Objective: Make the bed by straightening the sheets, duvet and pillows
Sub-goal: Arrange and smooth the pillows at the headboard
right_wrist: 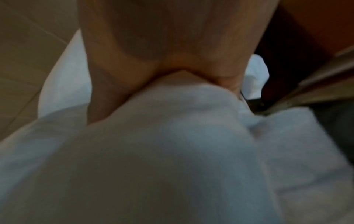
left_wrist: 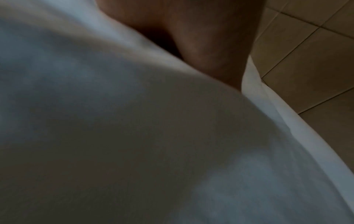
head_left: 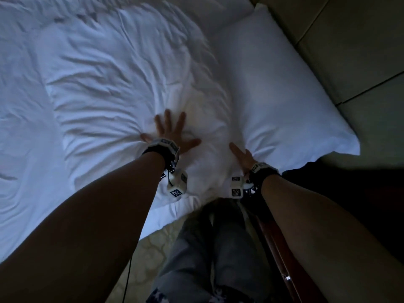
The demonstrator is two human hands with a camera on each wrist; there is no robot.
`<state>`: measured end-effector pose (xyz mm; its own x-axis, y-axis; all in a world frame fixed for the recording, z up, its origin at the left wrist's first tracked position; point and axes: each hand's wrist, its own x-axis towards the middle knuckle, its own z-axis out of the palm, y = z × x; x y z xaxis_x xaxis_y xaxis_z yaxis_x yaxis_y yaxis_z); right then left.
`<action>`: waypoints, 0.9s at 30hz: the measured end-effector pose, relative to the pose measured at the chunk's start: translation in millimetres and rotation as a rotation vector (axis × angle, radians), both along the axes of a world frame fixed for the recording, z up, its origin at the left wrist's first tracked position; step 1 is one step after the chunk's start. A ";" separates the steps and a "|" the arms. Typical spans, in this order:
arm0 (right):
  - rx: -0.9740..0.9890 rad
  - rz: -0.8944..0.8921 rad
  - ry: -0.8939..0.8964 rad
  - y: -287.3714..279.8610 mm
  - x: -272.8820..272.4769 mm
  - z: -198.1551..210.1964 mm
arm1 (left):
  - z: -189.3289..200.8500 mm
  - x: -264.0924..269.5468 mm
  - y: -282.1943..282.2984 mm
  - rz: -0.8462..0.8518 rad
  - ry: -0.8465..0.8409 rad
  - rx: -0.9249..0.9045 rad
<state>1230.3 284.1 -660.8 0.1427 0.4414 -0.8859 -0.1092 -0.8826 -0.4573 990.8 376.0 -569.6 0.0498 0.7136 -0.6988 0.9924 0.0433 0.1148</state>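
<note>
A wrinkled white pillow (head_left: 120,84) lies on the bed's white sheet (head_left: 21,149). My left hand (head_left: 170,132) presses flat on the pillow's near part, fingers spread wide. A smoother white pillow (head_left: 273,95) lies to its right, against the headboard. My right hand (head_left: 242,156) rests in the seam between the two pillows with one finger straight. Its other fingers are hidden by the smooth pillow's edge. In the left wrist view the palm (left_wrist: 191,37) sits against white fabric (left_wrist: 114,121). The right wrist view is blurred and shows the palm (right_wrist: 172,37) pushed into bulging pillow fabric (right_wrist: 153,136).
Padded beige headboard panels (head_left: 349,40) run along the right. My legs in grey jeans (head_left: 207,248) stand at the bed's edge on a pale patterned floor (head_left: 153,248). A reddish wooden piece of furniture (head_left: 275,248) stands by my right leg, with dark shadow beyond it.
</note>
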 end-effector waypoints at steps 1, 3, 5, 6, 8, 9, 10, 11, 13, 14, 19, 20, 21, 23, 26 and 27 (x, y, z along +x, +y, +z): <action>-0.002 -0.042 -0.001 -2.9 0.0 -15.6 | -2.9 0.0 -3.4 0.006 0.002 0.009; -0.012 -0.012 -0.056 -1.3 -2.6 -20.9 | -7.1 0.5 -5.6 0.009 -0.002 0.029; -0.027 0.164 -0.123 3.8 -4.1 3.0 | -5.9 1.1 -6.3 0.015 0.001 0.034; -0.046 0.248 -0.152 6.0 -2.3 13.3 | -5.8 2.1 -7.7 0.023 0.000 0.035; -0.072 0.409 -0.233 9.6 5.7 24.1 | -5.9 3.5 -10.4 0.031 0.002 0.045; -0.069 0.495 -0.278 10.5 12.9 29.0 | -5.3 6.8 -12.8 0.039 0.000 0.048; -0.049 0.564 -0.299 9.8 20.1 34.6 | -3.6 11.1 -15.9 0.045 -0.002 0.051; -0.034 0.683 -0.332 9.7 28.9 40.7 | -1.4 17.0 -19.1 0.045 -0.002 0.052; -0.020 0.852 -0.427 12.3 50.1 54.7 | 5.5 32.4 -24.6 0.043 -0.004 0.051; -0.007 0.896 -0.470 15.6 60.7 60.5 | 8.5 40.9 -27.1 0.052 -0.018 0.049; -0.042 0.928 -0.488 26.6 84.2 67.3 | 3.2 62.7 -27.2 0.090 -0.022 0.026; -0.057 0.922 -0.448 22.6 82.0 66.2 | 0.4 63.0 -27.4 0.095 -0.009 0.018; -0.056 0.850 -0.407 18.7 81.0 64.5 | -2.0 64.3 -27.5 0.098 0.004 0.015; -0.078 0.581 -0.306 10.8 84.2 48.6 | 0.3 73.5 -28.8 0.101 0.027 0.027; -0.152 0.225 -0.148 -12.0 100.9 32.1 | 7.7 101.6 -30.6 0.120 0.007 0.078; -0.152 0.155 -0.119 -22.1 108.5 25.2 | 8.9 112.8 -29.9 0.108 -0.002 0.092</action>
